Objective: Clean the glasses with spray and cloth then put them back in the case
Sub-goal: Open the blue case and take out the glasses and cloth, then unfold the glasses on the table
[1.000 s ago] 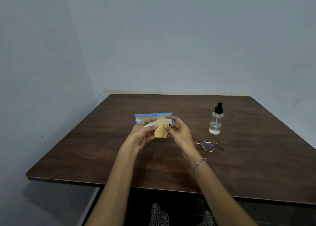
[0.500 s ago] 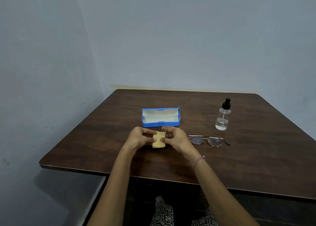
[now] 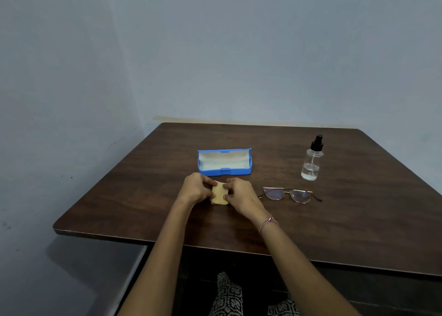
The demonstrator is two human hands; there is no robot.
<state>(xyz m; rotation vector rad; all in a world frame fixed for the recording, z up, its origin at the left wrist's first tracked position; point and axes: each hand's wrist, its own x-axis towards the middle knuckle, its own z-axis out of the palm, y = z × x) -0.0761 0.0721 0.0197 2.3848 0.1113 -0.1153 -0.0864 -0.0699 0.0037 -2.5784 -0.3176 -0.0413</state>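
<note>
The yellow cloth [image 3: 218, 194] is pinched at each side by the left grip [image 3: 195, 188] and right grip [image 3: 241, 192]. The glasses [image 3: 289, 194] lie unfolded just right of the right grip, with the spray bottle [image 3: 311, 162] beyond them. The open case [image 3: 224, 171] sits just past both grips. This looks like readying the cloth; next, one grip probably has to let go to take the spray.

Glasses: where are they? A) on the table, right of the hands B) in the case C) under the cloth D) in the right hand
A: the glasses lie on the table, right of the right hand, which with the left hand holds the cloth; the open case holds no glasses.
</note>
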